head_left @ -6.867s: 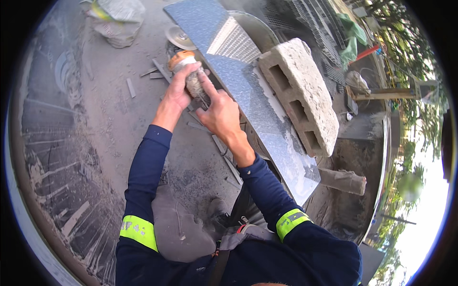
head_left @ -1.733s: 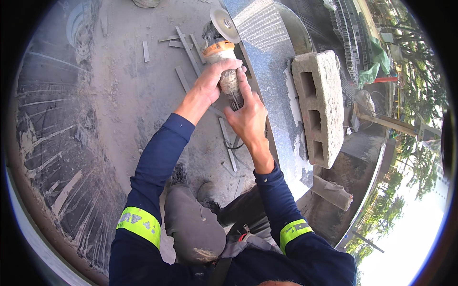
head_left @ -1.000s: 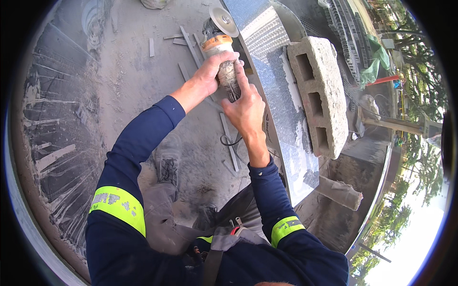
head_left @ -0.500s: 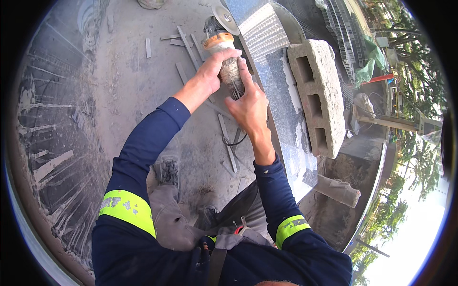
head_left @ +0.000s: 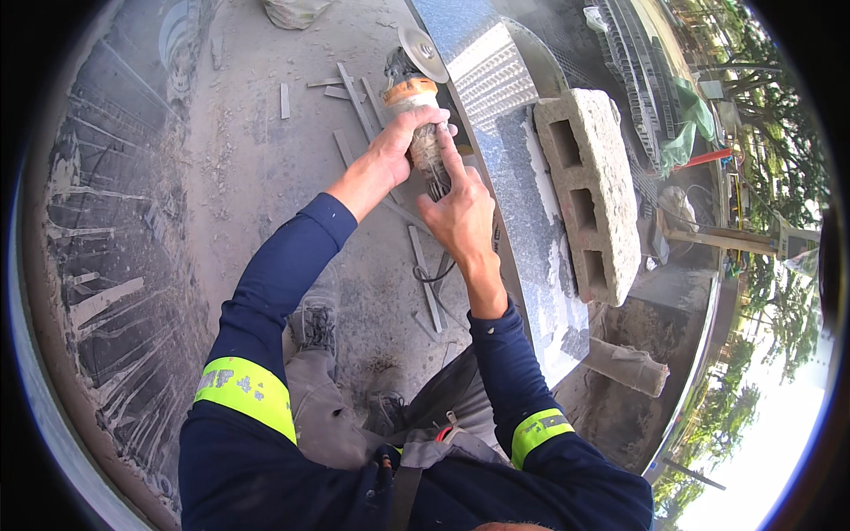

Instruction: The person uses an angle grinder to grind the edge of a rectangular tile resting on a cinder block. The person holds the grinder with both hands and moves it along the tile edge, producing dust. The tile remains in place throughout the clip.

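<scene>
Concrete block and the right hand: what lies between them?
In the head view, a strip of the blue-grey slab lies between the right hand and the concrete block, with a pale, ragged patch beside the block.

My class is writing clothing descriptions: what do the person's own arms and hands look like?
The left hand and right hand are bare, without gloves. The long sleeves are dark navy, each with a bright yellow-green band bearing patchy grey markings.
</scene>
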### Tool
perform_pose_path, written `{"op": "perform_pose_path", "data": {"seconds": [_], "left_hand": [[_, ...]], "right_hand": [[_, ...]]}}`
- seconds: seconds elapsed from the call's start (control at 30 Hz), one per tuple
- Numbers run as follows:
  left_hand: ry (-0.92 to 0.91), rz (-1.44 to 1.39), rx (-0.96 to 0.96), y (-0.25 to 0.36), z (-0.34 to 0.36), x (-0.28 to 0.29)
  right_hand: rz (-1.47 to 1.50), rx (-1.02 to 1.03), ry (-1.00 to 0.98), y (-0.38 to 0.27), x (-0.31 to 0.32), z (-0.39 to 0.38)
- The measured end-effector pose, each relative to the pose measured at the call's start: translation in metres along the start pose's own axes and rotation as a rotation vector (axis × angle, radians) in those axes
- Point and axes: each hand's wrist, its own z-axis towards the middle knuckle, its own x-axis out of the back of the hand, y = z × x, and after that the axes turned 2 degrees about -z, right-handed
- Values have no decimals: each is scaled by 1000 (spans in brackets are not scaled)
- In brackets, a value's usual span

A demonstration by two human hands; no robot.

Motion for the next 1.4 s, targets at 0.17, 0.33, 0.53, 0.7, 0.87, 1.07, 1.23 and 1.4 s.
{"op": "perform_pose_path", "data": {"seconds": [0.17,0.33,0.53,0.7,0.87,1.07,1.23,1.4], "left_hand": [[44,24,23,-15,-16,-17],[58,-19,-8,-7,10,1],[82,40,-10,9,46,6],[57,46,-26,24,45,9],[24,30,33,-10,9,-5],[23,18,36,-8,-15,-9],[11,10,47,-15,-16,-11],[7,-1,40,-20,-14,-14]], "right_hand": [[12,2,4,11,8,-17],[-8,0,-19,15,3,7],[-2,-28,-7,16,4,30],[-4,-11,30,1,6,37],[30,-47,37,15,3,-5],[8,-32,-13,4,9,-14],[-8,-38,-11,11,10,-17],[27,-25,3,16,12,-15]]}}
